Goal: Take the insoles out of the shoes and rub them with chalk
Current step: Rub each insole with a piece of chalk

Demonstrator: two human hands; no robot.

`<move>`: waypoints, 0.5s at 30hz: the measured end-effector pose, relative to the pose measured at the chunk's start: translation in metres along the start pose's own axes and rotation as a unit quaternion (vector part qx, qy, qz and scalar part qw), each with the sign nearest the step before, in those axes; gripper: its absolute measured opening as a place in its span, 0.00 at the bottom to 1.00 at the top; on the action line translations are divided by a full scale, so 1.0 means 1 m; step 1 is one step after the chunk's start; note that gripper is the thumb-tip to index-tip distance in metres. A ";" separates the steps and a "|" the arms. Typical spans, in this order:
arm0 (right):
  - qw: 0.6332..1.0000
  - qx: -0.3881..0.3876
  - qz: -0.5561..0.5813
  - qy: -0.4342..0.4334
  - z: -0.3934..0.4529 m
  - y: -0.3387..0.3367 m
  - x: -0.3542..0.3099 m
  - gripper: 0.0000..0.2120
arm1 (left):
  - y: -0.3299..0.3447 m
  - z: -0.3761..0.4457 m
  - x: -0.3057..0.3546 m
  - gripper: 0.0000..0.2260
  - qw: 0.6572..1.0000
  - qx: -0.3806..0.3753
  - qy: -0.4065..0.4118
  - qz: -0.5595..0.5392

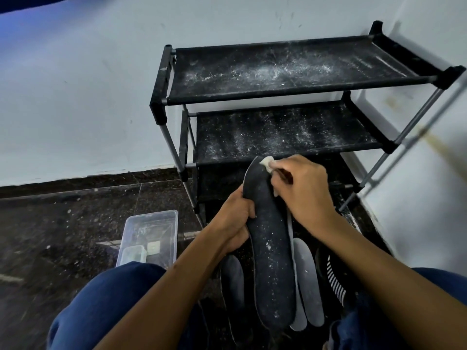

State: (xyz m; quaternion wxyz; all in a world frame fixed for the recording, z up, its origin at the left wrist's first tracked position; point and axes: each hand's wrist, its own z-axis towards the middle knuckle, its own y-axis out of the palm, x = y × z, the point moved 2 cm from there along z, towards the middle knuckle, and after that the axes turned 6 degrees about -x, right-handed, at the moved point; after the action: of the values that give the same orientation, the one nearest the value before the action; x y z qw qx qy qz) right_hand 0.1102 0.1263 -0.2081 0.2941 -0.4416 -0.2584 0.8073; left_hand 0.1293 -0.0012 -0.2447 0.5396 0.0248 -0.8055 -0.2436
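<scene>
On the dark speckled floor [75, 210] to the person's left, a clear plastic box [149, 236] stands without a lid — inside it lie a smaller translucent container [134, 253] and a small pale square piece [153, 248]; what the small container holds I cannot tell. Between the knees, the left hand [235, 221] grips the black insole [271, 261] by its left edge, fingers curled round it, holding it upright and dusted with white specks. The right hand [300, 190] pinches a white lump of chalk [267, 162] and presses it against the insole's top end. Under the held insole, more insoles lie on the floor: a dark one [233, 274] to the left, grey ones [309, 281] to the right. Just beside those sits a black shoe [331, 276] with white stripes. Behind, a black shoe rack [278, 72] stands against the white wall [75, 84] — its fabric shelves powdered white
</scene>
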 end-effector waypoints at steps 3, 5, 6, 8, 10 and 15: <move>0.995 -0.068 0.024 -0.065 -0.010 0.009 -0.015 0.07 | -0.001 0.000 0.001 0.24 1.000 0.018 0.000 0.001; 0.993 -0.081 0.034 -0.077 -0.010 0.010 -0.016 0.07 | 0.000 0.000 0.002 0.24 1.000 0.020 0.001 0.013; 0.996 -0.062 0.029 -0.061 -0.006 0.008 -0.012 0.06 | 0.001 -0.001 0.002 0.24 1.000 0.015 0.001 0.015; 1.000 -0.010 0.005 -0.009 0.000 0.000 -0.001 0.07 | 0.003 -0.002 0.001 0.25 1.000 0.002 -0.003 0.024; 1.000 0.001 -0.014 0.004 0.000 -0.001 0.000 0.07 | 0.005 -0.004 0.000 0.24 0.999 0.001 -0.006 0.035; 0.993 -0.082 -0.016 -0.084 -0.010 0.009 -0.018 0.07 | 0.003 -0.002 -0.001 0.26 0.999 0.022 -0.001 0.029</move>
State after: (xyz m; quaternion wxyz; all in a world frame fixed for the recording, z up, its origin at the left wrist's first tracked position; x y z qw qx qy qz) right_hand 0.1248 0.1088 -0.2090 0.2473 -0.3904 -0.3542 0.8130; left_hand 0.1320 0.0011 -0.2434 0.5451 0.0130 -0.8116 -0.2099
